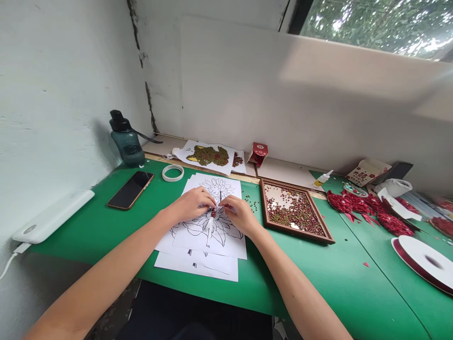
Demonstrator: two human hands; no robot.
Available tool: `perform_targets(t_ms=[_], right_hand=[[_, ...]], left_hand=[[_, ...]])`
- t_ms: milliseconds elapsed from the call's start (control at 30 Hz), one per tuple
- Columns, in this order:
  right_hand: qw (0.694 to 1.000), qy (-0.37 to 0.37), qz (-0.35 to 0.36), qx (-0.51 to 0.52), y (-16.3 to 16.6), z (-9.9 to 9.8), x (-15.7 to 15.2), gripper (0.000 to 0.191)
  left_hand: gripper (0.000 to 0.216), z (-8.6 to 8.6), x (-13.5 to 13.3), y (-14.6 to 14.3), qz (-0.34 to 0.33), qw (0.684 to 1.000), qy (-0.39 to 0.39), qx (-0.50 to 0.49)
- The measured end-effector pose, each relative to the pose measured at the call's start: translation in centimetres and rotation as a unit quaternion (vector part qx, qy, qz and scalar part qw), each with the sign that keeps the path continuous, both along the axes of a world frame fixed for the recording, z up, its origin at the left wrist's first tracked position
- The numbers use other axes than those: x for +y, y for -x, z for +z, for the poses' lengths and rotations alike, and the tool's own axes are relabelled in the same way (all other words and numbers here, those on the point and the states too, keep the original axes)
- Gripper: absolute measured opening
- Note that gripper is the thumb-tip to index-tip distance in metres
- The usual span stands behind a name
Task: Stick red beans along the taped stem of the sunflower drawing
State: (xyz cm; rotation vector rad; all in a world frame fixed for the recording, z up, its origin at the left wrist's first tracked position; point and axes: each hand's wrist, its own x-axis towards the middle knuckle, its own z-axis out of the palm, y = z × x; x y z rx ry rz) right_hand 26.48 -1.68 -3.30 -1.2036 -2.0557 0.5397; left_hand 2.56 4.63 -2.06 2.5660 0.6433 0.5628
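Note:
A stack of white sheets with a black line drawing of a flower (207, 229) lies on the green table (318, 283). Both hands rest on the top sheet, at the middle of the flower. My left hand (194, 203) is closed, its fingertips pinched near small red beads. My right hand (240, 213) is also closed and pinches a thin dark stick (220, 197) that stands nearly upright between the two hands. What the left fingers hold is too small to name.
A wooden frame tray of red and green beads (295, 211) sits right of the sheets. A phone (130, 189), tape ring (173, 173), dark bottle (125, 139) and white power bank (53, 216) are left. Red ribbon pieces (368, 208), a ribbon spool (424, 257) and a glue bottle (322, 178) lie right.

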Motion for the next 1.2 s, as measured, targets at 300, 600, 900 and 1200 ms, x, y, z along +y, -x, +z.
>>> perform_targets(t_ms=[300, 600, 900, 1200], right_hand=[[1.0, 0.0, 0.004, 0.0, 0.0, 0.0, 0.0, 0.034], [1.0, 0.002, -0.005, 0.002, 0.1, 0.2, -0.1, 0.03], [1.0, -0.003, 0.002, 0.007, 0.1, 0.1, 0.0, 0.029], [0.999, 0.02, 0.019, 0.023, 0.3, 0.5, -0.3, 0.036]], left_hand=[[0.028, 0.3, -0.3, -0.1, -0.002, 1.0, 0.001, 0.003], [0.016, 0.8, -0.6, 0.0, -0.001, 1.0, 0.023, 0.006], [0.008, 1.1, -0.7, 0.0, -0.001, 0.998, 0.057, -0.005], [0.045, 1.1, -0.6, 0.0, -0.015, 0.995, 0.096, 0.025]])
